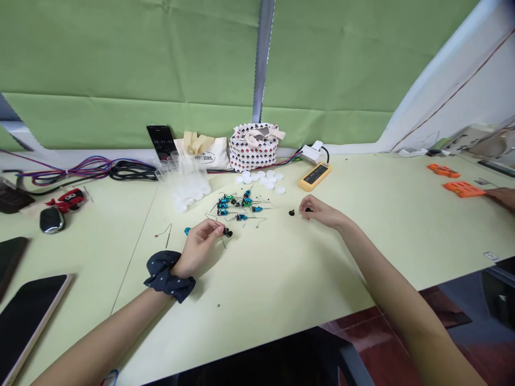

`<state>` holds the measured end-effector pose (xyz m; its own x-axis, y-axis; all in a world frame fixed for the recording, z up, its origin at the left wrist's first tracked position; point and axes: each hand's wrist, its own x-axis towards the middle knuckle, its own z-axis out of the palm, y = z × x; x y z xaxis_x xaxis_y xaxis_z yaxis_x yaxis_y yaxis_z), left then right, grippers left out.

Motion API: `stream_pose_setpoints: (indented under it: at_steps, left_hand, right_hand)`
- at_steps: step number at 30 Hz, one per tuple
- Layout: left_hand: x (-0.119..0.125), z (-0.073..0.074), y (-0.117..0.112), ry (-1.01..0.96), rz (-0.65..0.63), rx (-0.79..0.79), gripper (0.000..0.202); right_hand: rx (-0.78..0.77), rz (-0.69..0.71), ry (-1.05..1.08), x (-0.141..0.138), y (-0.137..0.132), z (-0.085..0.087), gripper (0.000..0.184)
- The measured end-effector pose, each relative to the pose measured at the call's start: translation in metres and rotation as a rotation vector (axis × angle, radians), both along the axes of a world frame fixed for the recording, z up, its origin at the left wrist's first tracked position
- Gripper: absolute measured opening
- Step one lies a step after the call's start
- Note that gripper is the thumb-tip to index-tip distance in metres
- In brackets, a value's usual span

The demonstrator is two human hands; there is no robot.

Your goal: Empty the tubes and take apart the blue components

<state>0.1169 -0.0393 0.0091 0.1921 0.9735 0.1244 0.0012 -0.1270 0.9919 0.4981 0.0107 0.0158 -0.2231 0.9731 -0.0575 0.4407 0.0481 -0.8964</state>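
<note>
My left hand pinches a thin wire-leaded part over the pale green table, with a blue bead sticking out on one side and a black piece on the other. A dark dotted scrunchie circles that wrist. My right hand has its fingertips closed on a small black part. A similar black part lies just left of those fingers. Between my hands lies a loose cluster of blue-and-black components with long metal leads.
White bottle caps and stacked clear plastic cups stand behind the components. Further back are a yellow meter, a phone timer and coiled cables. At the right, another person's hand rests beside orange pieces.
</note>
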Motion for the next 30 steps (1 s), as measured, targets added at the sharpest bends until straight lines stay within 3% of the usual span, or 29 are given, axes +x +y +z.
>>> stream_pose_setpoints:
  at_steps: [5,9,14,17,20,22,26,30]
  left_hand:
    - [-0.001,-0.004,0.001,-0.114,0.008,-0.064,0.018]
    - [-0.002,-0.008,0.002,-0.18,-0.022,-0.078,0.017]
    - [-0.002,-0.006,0.0,-0.142,-0.042,-0.085,0.019]
    - [-0.002,-0.003,-0.002,-0.081,-0.045,-0.071,0.019]
    - [-0.001,-0.001,-0.005,-0.017,-0.091,-0.043,0.016]
    - [0.0,0.0,-0.008,0.044,-0.142,-0.042,0.015]
    - [0.002,0.001,-0.014,0.222,-0.234,-0.045,0.015]
    - [0.0,-0.002,-0.016,0.395,-0.255,0.075,0.018]
  right_hand:
    - [-0.009,-0.298,0.219,0.009,-0.011,-0.001,0.031]
    - [0.133,-0.333,0.075,-0.006,-0.018,-0.016,0.04]
    - [0.24,-0.353,0.027,-0.011,-0.021,-0.037,0.036]
    - [0.26,-0.419,-0.055,-0.01,-0.021,-0.037,0.038]
    - [0.417,-0.52,-0.191,-0.027,-0.023,-0.024,0.038]
    - [0.566,-0.436,-0.243,-0.051,-0.025,-0.014,0.026]
    - [0.597,0.04,-0.296,-0.111,-0.018,-0.005,0.02]
    - [0.642,0.194,-0.495,-0.158,-0.005,-0.012,0.02]
